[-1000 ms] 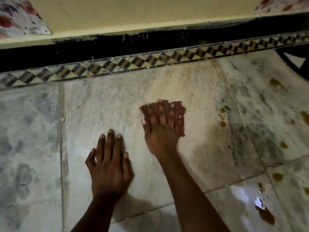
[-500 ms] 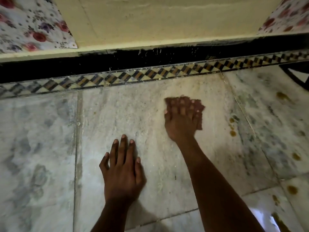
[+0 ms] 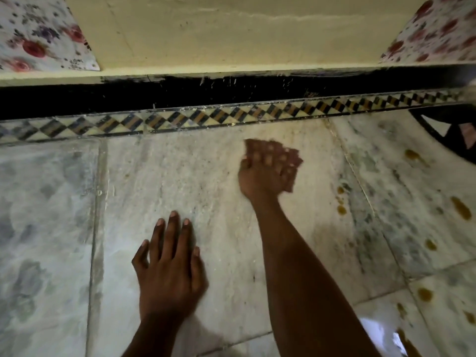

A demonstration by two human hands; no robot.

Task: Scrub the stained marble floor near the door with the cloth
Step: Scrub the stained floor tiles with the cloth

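Right hand [image 3: 262,176]: I see it pressing flat on the cloth [image 3: 292,161], fingers spread, blurred.
Cloth: brownish, pinned on the marble floor [image 3: 193,176] near the patterned border strip [image 3: 206,118].
Left hand [image 3: 171,269]: palm down on the marble, fingers straight, holding nothing.
Stains [image 3: 461,208]: yellow-brown spots right of the cloth, well apart.

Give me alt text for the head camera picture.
A right hand presses a reddish cloth on stained marble floor beside a patterned border strip; the left hand rests flat nearby, brown stains to the right.
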